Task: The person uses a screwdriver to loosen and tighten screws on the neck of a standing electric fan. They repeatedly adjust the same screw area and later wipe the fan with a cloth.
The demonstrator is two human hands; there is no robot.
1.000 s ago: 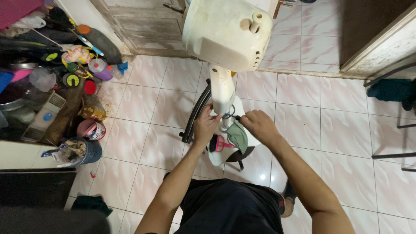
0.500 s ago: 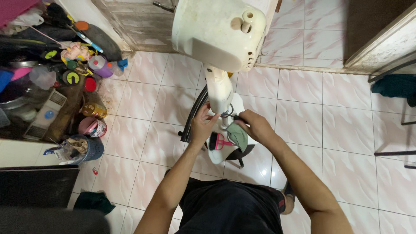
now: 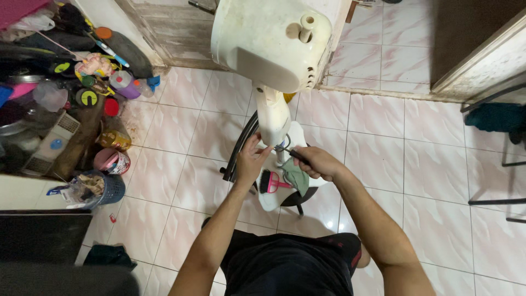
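While the cream stand fan [image 3: 272, 41] rises upright from the tiled floor [image 3: 383, 159], its white neck [image 3: 272, 118] stands just ahead of both hands. The left hand [image 3: 251, 160] curls against the neck's lower left side. The right hand [image 3: 316, 162] is closed around a dark tool [image 3: 289, 152] aimed leftward at the neck. Since the earlier frames, the hands have barely shifted.

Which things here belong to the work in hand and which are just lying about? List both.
In hand:
- cream fan and its stand neck
- left hand on the neck
- right hand holding a dark-handled tool

Lying about:
- pink brush
- green cloth
- blue basket
- clutter pile
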